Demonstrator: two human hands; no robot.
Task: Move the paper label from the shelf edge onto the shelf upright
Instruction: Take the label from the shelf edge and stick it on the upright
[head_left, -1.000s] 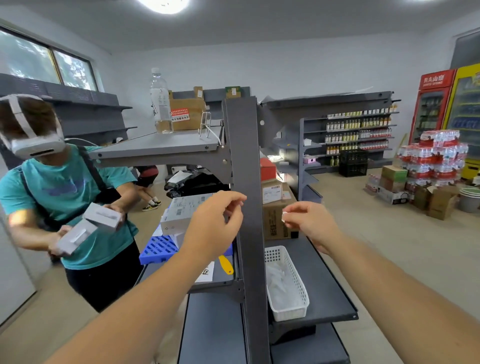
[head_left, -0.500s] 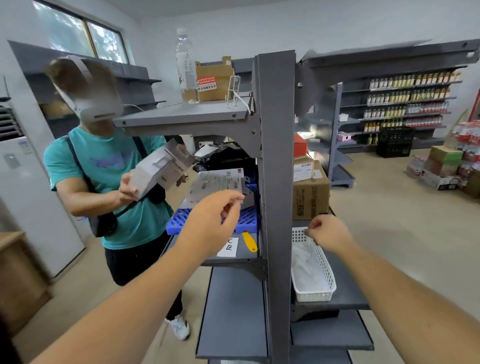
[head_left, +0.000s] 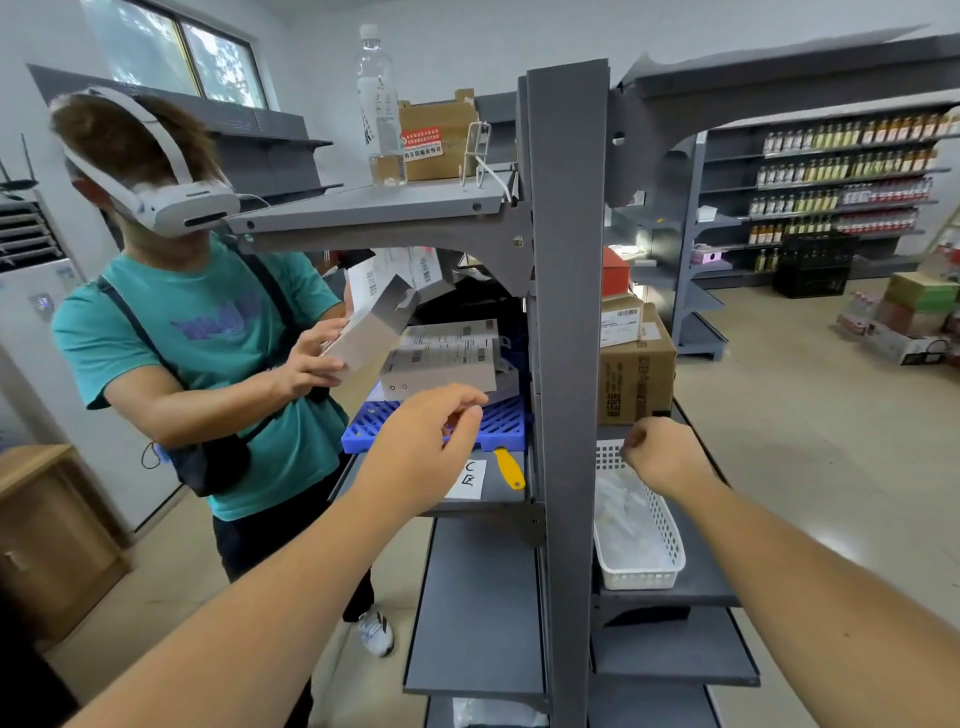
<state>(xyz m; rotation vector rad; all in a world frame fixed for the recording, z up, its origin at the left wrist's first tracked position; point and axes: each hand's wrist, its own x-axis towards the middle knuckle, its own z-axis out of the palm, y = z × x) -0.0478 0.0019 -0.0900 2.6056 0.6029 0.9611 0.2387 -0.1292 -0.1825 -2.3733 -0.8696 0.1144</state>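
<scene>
A white paper label (head_left: 471, 481) with handwritten marks lies flat on the grey middle shelf (head_left: 498, 500), just left of the grey shelf upright (head_left: 567, 364). My left hand (head_left: 423, 441) hovers over the label's left side. Its thumb and forefinger are close together but apart, and nothing is between them. Right of the upright, my right hand (head_left: 658, 453) is curled into a loose fist above the near end of a white basket (head_left: 670, 551). Nothing shows in its fingers.
A yellow tool (head_left: 510, 468) lies beside the label, with a blue crate (head_left: 501, 423) and white boxes (head_left: 441, 364) behind. A person in a teal shirt (head_left: 208, 332) stands at the left holding a box. A water bottle (head_left: 380, 109) and cardboard boxes (head_left: 635, 374) sit on the shelves.
Both my hands have dropped from beside the upright to the middle shelf level. The small white piece seen in my right fingers no longer shows. The person at left raised a box.
</scene>
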